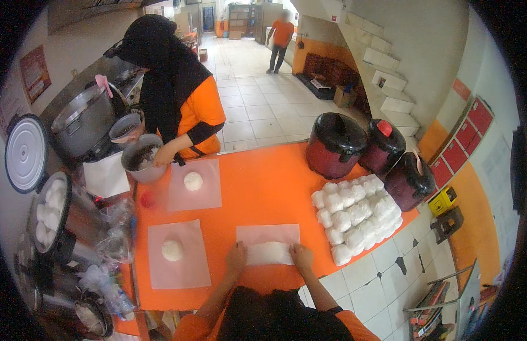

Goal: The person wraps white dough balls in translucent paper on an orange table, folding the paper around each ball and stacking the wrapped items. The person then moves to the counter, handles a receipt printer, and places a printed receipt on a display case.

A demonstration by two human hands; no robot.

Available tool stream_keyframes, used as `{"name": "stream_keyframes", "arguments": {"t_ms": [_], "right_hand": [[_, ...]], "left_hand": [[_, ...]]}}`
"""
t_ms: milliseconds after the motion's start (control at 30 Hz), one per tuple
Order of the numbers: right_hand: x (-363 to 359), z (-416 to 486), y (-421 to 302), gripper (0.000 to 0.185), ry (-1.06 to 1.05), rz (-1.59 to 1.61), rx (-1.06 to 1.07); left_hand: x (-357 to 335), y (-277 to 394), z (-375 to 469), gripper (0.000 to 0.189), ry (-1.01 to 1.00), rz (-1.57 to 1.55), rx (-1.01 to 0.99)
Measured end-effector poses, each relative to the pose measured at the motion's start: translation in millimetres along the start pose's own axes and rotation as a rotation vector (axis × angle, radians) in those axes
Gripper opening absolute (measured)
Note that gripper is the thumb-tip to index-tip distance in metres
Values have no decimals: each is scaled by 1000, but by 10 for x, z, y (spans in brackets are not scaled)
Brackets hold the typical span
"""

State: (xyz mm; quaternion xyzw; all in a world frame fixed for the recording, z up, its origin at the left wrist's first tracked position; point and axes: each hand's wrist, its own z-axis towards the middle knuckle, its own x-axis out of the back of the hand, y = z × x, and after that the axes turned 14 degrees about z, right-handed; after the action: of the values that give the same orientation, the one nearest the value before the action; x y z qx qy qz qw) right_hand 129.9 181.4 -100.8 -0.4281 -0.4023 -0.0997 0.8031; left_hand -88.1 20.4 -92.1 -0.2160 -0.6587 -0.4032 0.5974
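My left hand (236, 258) and my right hand (301, 258) each grip an end of a sheet of white paper (267, 233) on the orange table. The sheet is folded over a pale mound (268, 252), perhaps rice, lying between the hands. Left of my left hand, a round white mound (172, 250) sits on a flat paper sheet (180, 275). Farther back, another round mound (193, 181) rests on a second sheet (210, 194). Right of my right hand stands a stack of white wrapped bundles (357, 213).
A co-worker in an orange shirt (210, 100) reaches into a metal pot (146, 164) at the table's back left corner. Several dark red lidded containers (336, 145) line the back right. A bowl of white pieces (51, 213) and plastic bags (114, 247) are at left. Another person (281, 34) stands far back.
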Motion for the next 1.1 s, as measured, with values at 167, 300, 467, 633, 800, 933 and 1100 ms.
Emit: {"name": "stream_keyframes", "arguments": {"t_ms": [167,300,467,633,800,933,1100], "right_hand": [[58,350,80,25,-215,-6,70],[-301,960,90,49,-379,38,486],[-553,1439,-27,61,-640,-67,393],[-375,1636,-191,45,-867,-134,282],[-34,1282,-201,22,-784,190,325],[29,755,-304,14,-619,241,380],[-69,331,-325,17,-429,150,363]], "left_hand": [[-234,192,45,36,75,-214,-394],[-660,505,-124,47,-215,-1046,-442],[-583,518,-91,47,247,-138,-694],[-308,578,-35,44,244,-83,-682],[-10,621,97,29,252,61,-678],[351,662,128,20,522,164,-581],[585,605,202,16,294,78,-783]]}}
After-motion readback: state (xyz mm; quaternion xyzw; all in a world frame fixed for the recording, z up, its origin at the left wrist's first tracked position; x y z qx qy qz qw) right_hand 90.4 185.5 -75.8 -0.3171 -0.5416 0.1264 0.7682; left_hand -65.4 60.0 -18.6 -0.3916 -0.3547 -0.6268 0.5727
